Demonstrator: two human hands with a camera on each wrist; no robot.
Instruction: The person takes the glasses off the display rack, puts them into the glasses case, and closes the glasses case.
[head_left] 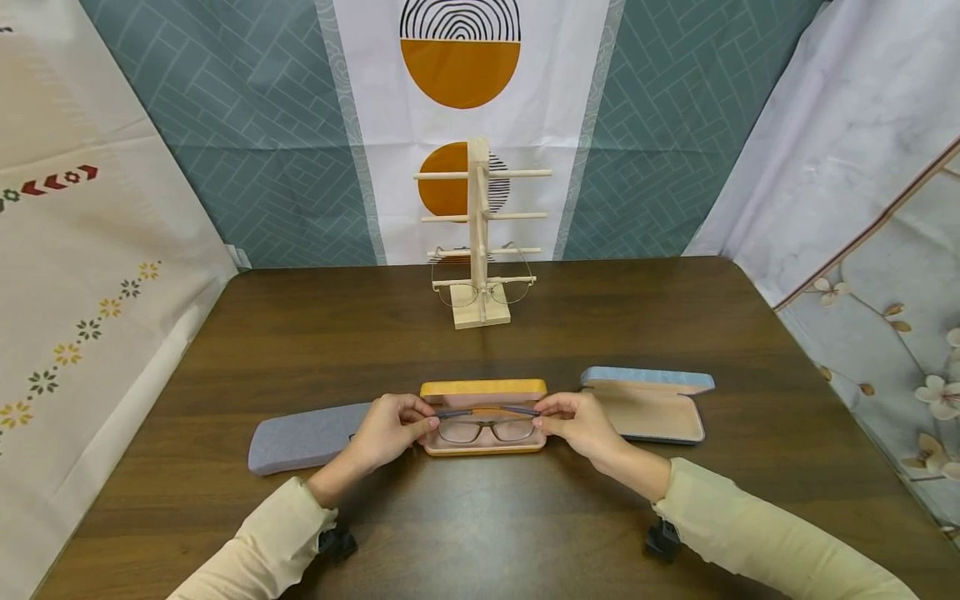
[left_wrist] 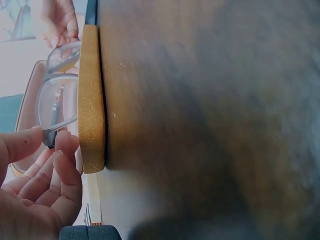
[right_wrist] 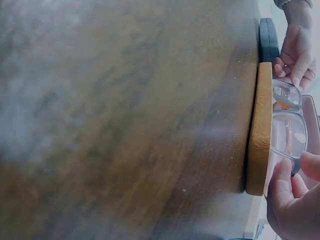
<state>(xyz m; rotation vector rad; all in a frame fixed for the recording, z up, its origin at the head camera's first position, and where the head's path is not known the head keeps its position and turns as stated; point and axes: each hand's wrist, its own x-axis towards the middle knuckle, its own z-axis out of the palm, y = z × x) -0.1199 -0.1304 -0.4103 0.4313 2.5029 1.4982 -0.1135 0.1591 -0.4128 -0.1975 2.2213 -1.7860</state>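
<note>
A pair of glasses (head_left: 486,430) with folded grey and orange temples is at the open yellow glasses case (head_left: 483,388), above its pink lining. My left hand (head_left: 390,429) pinches the left end of the frame between thumb and fingers. At the opposite end my right hand (head_left: 581,425) pinches the other corner. In the left wrist view the lenses of the glasses (left_wrist: 57,102) stand partly behind the case's front wall (left_wrist: 91,100). The right wrist view shows the glasses (right_wrist: 289,132) between both hands; whether they touch the lining I cannot tell.
A closed grey glasses case (head_left: 300,437) lies left, partly behind the left hand. To the right sits an open blue case (head_left: 652,417) with beige lining. A wooden display stand (head_left: 478,225) at the back holds thin-rimmed glasses (head_left: 512,292) on its lowest rung.
</note>
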